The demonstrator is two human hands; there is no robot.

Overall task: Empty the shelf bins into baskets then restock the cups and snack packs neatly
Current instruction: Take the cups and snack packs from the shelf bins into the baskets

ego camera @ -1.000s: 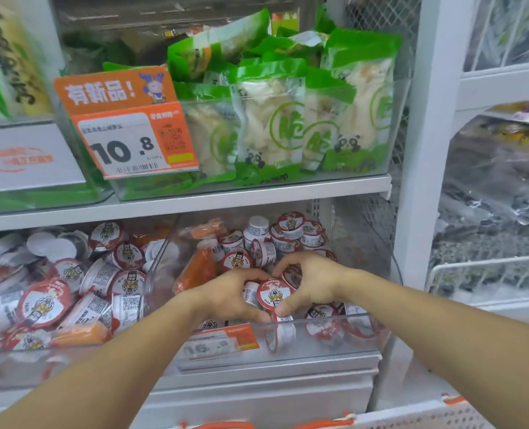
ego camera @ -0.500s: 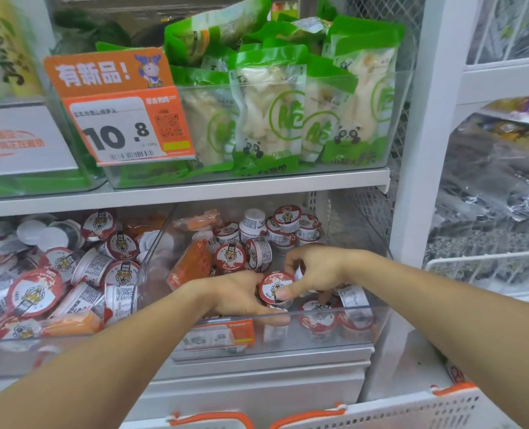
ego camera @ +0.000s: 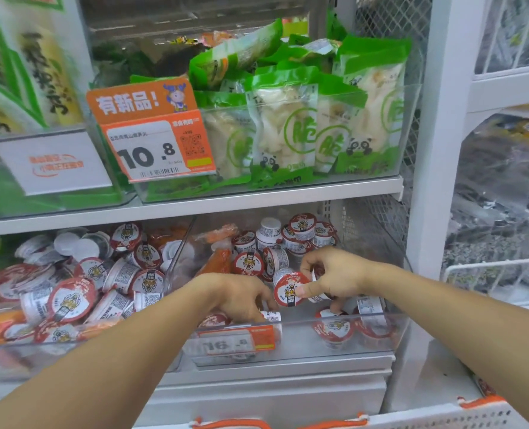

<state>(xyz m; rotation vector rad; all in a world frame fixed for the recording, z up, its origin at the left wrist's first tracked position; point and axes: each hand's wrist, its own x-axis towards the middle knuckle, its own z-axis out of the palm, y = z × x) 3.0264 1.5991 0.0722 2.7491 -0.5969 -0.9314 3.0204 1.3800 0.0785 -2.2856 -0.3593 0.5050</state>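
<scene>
Both my hands reach into the clear bin on the lower shelf, right side. My right hand pinches a small red-lidded cup with a tiger label, lifted above the bin floor. My left hand is lower, its fingers curled around another cup lying near the bin's front wall. Several more such cups are piled at the back of this bin, and two stand at its front right. Green snack packs stand in the upper bin.
A second clear bin on the left is full of the same cups and orange packs. Orange price tags hang on the bin fronts. A white basket rim with orange handles lies below. A white shelf post stands right.
My right hand has lifted the red-lidded cup up and to the right, away from my left hand, which has dropped lower toward the bin front. The view has tilted slightly.
</scene>
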